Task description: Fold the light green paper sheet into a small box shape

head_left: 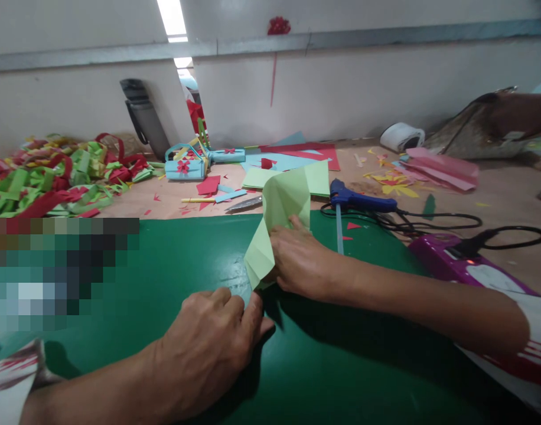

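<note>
A light green sheet of folded paper (286, 192) stands up from the green work board, its creased lower part bent toward the left. My right hand (301, 257) reaches in from the right and is closed on the paper's lower part, fingers pressed against its inner face; some fingertips are hidden by the fold. Low on the paper's left side, my left hand (221, 336) has its fingers curled, with the index finger and thumb at the bottom corner. How much of that corner is pinched cannot be seen.
Behind the green board (177, 248) lie scissors (244, 205), blue paper bags (185, 169) and paper scraps. A blue glue gun (363, 198) with its cable rests right, near a purple power strip (469, 265). Colourful paper pieces (44, 183) heap left, by a grey bottle (146, 118).
</note>
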The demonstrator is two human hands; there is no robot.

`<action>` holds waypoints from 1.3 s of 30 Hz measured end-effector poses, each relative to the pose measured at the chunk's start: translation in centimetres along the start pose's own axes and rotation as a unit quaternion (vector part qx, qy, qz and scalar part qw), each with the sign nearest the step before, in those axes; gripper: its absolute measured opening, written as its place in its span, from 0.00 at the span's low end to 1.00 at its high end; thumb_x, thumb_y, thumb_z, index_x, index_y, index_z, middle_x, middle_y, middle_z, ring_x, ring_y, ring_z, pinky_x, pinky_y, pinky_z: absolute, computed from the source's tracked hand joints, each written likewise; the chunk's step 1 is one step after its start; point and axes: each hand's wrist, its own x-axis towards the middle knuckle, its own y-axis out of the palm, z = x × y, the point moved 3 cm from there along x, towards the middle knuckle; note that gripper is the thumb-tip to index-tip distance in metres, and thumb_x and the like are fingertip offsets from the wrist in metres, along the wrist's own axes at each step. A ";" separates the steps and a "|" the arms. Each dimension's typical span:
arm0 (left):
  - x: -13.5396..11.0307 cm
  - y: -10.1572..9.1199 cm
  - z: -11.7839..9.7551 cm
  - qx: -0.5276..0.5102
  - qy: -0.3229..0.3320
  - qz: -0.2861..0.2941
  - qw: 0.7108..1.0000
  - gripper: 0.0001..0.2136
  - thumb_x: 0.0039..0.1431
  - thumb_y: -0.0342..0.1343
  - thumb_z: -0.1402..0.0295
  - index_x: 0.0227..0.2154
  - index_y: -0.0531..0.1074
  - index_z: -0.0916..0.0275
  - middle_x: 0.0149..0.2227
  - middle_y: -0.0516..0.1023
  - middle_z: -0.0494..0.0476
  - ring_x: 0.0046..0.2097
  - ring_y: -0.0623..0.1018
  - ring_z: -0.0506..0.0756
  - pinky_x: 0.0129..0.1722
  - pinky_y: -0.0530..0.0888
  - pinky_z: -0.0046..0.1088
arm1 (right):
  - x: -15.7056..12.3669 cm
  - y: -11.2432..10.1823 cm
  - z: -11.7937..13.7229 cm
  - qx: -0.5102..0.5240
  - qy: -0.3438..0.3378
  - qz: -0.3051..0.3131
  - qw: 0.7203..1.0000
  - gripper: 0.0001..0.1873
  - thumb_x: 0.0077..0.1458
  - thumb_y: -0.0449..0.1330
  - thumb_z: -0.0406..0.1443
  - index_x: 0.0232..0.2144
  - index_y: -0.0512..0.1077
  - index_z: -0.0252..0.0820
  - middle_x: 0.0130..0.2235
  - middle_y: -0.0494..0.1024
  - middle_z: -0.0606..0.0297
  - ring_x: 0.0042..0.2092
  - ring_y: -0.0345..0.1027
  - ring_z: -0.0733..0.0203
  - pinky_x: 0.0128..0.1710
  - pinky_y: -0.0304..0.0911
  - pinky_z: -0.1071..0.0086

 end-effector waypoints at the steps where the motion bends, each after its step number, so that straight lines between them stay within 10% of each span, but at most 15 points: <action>1: 0.0 0.0 0.0 -0.003 -0.001 0.001 1.000 0.09 0.62 0.48 0.65 0.32 0.69 0.64 0.18 0.69 0.51 0.21 0.71 0.55 0.17 0.62 0.28 | 0.0 0.0 0.0 0.001 -0.002 -0.005 1.000 0.12 0.40 0.53 0.25 0.30 0.72 0.36 0.34 0.76 0.55 0.41 0.67 0.51 0.51 0.49 0.47; 13: 1.3 0.0 -0.7 -0.040 -0.111 0.128 0.985 0.24 0.58 0.44 0.49 0.41 0.71 0.65 0.23 0.76 0.57 0.26 0.77 0.62 0.21 0.68 0.34 | 0.5 0.5 -0.3 -0.042 0.010 -0.020 0.999 0.05 0.46 0.60 0.34 0.28 0.74 0.39 0.32 0.76 0.59 0.41 0.67 0.50 0.51 0.42 0.48; 21: 1.5 0.0 -0.5 -0.043 -0.105 0.139 0.984 0.20 0.61 0.43 0.52 0.43 0.70 0.63 0.24 0.77 0.57 0.27 0.77 0.62 0.20 0.66 0.31 | -3.7 -1.2 -2.3 -0.166 -0.098 -0.256 0.947 0.14 0.56 0.47 0.26 0.36 0.72 0.37 0.33 0.73 0.59 0.38 0.63 0.57 0.50 0.44 0.55; 26: 1.6 0.1 -0.5 -0.060 -0.118 0.151 0.980 0.18 0.60 0.45 0.53 0.42 0.70 0.62 0.26 0.78 0.58 0.28 0.78 0.62 0.22 0.67 0.31 | -6.4 1.5 -2.5 -0.181 -0.137 -0.218 0.949 0.17 0.57 0.47 0.28 0.44 0.71 0.41 0.29 0.70 0.60 0.30 0.57 0.58 0.35 0.50 0.63; 39: 1.5 0.5 -0.5 -0.052 -0.113 0.138 0.983 0.16 0.61 0.45 0.55 0.41 0.71 0.60 0.25 0.77 0.56 0.27 0.78 0.62 0.21 0.67 0.32 | -6.8 3.5 -3.1 -0.190 -0.069 -0.132 0.970 0.23 0.54 0.51 0.27 0.51 0.65 0.45 0.33 0.70 0.60 0.35 0.62 0.56 0.41 0.48 0.58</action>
